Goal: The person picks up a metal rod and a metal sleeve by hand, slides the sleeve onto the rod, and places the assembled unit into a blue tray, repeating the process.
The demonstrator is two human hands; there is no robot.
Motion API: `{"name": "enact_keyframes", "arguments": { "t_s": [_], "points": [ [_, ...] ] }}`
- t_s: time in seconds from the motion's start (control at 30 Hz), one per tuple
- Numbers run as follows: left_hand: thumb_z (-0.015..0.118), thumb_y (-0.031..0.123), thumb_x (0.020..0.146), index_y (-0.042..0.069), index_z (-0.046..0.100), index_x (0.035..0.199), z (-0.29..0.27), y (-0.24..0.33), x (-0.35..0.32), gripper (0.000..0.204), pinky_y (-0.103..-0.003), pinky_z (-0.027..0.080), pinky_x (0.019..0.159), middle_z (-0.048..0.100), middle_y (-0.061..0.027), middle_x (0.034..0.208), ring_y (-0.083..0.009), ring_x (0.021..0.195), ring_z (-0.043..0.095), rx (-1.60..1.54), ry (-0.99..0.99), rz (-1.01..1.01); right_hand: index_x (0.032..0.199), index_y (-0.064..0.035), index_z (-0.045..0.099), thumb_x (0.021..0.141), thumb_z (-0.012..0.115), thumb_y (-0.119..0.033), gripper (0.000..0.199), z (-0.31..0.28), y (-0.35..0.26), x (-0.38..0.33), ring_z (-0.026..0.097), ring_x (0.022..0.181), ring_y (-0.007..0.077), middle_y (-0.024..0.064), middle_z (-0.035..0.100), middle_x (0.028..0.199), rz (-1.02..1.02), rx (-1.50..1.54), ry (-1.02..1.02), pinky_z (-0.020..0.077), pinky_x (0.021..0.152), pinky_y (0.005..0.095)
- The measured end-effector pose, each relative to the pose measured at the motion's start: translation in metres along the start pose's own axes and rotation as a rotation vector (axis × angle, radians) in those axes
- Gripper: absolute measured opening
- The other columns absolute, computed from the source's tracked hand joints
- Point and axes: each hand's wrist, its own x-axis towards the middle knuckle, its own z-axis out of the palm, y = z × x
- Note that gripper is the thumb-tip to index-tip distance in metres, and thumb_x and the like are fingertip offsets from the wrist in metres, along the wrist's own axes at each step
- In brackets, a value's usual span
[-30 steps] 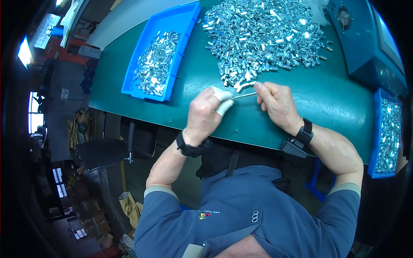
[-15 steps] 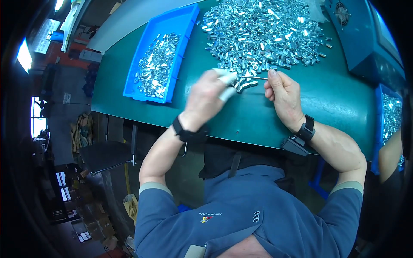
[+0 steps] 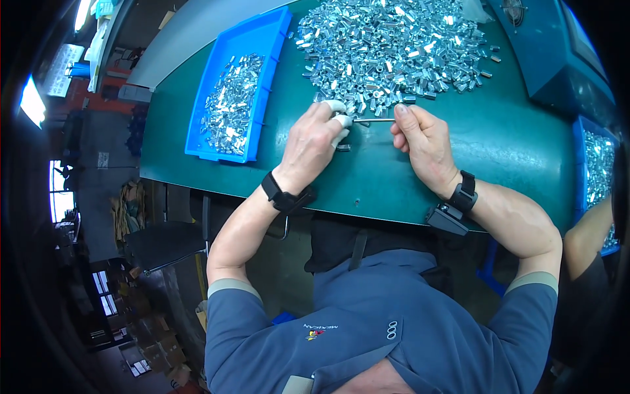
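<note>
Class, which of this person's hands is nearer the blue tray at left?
Left: the left hand is right of the blue tray, a gap between; the right hand is farther right.

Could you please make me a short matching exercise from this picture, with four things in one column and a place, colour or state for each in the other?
Column one
1. Left hand
2. Right hand
3. Heap of metal parts
4. Left-hand tray

Column two
A. Holds the right end of a thin metal rod
B. Blue, on the left side of the green table
C. Wears white finger covers
D. Silvery, spread out beyond both hands

Right pairs
1-C, 2-A, 3-D, 4-B
</note>
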Motion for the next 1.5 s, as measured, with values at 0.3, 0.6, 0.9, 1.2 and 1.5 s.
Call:
{"name": "enact_keyframes", "arguments": {
  "t_s": [0.3,0.6,0.9,1.2,1.5],
  "points": [
    [0.071,0.001,0.097,0.0,0.07,0.12,-0.006,0.012,-0.023,0.023,-0.027,0.054,0.081,0.073,-0.0086,0.114,-0.0131,0.097,0.068,-1.009,0.243,-0.707,0.095,-0.0028,0.069,0.105,0.064,-0.026,0.026,0.003,0.004,-0.002,0.057,0.07,0.0043,-0.0009,0.066,0.077,0.007,-0.17,-0.201,0.0458,0.063,0.0218],
    [0.07,0.003,0.098,0.002,0.071,0.119,0.015,0.028,-0.041,0.021,-0.027,0.053,0.081,0.072,-0.0081,0.108,-0.0152,0.092,0.068,-1.186,0.304,-0.705,0.1,-0.0021,0.069,0.104,0.066,-0.019,0.017,0.005,0.003,-0.004,0.056,0.071,0.0048,-0.0004,0.066,0.079,-0.071,-0.155,-0.136,0.0461,0.064,0.0219],
    [0.073,0.003,0.096,0.002,0.07,0.114,0.026,0.034,-0.058,0.018,-0.026,0.055,0.079,0.073,-0.0066,0.103,-0.0128,0.089,0.069,-1.172,0.322,-0.79,0.101,-0.0008,0.069,0.102,0.067,-0.015,0.014,0.006,0.01,-0.004,0.058,0.072,0.0058,0.0003,0.067,0.08,-0.112,-0.173,-0.237,0.048,0.065,0.0228],
    [0.077,0.006,0.093,0.004,0.073,0.108,0.029,0.043,-0.06,0.016,-0.025,0.055,0.079,0.074,-0.001,0.096,-0.0087,0.087,0.068,-1.106,0.232,-0.772,0.091,0.0011,0.073,0.101,0.068,-0.017,0.022,0.005,-0.001,-0.004,0.061,0.066,0.0095,0.0041,0.068,0.072,-0.054,-0.46,-0.385,0.0474,0.059,0.0273],
    [0.076,0.003,0.093,0.002,0.072,0.107,0.025,0.044,-0.057,0.014,-0.025,0.056,0.081,0.074,-0.0033,0.1,-0.0096,0.091,0.069,-0.914,0.181,-0.761,0.088,-0.0002,0.072,0.102,0.067,-0.018,0.023,0.012,-0.003,-0.003,0.059,0.062,0.0102,0.0039,0.066,0.069,-0.083,-0.532,-0.348,0.0442,0.056,0.0282]
  ]
}}
